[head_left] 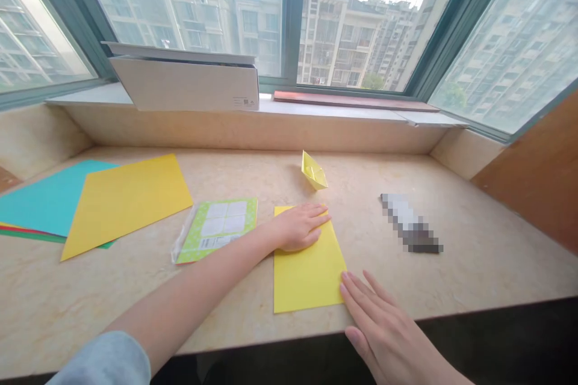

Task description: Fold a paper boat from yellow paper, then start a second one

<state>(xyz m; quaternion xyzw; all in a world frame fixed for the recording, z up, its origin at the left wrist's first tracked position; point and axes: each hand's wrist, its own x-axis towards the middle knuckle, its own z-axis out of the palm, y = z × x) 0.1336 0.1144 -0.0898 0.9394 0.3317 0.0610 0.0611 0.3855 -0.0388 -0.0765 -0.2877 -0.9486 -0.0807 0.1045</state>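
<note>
A yellow sheet of paper [307, 280], seemingly folded in half, lies flat near the counter's front edge. My left hand [301, 227] rests on its upper part, palm down with the fingers stretched to the right. At the sheet's lower right edge, the fingertips of my right hand [377, 313] touch the paper; that hand lies flat with its fingers extended. Just beyond the sheet stands a small folded yellow paper boat [314, 172]. Left of my left hand is a green-patterned packet [226, 222] in a clear sleeve, partly covered by my forearm.
Large yellow [130, 201] and turquoise [45, 195] sheets overlap at the left, with red and green edges beneath. A blurred dark-edged object [410, 222] lies at the right. On the window ledge are a white box [189, 84] and a long reddish strip [352, 101].
</note>
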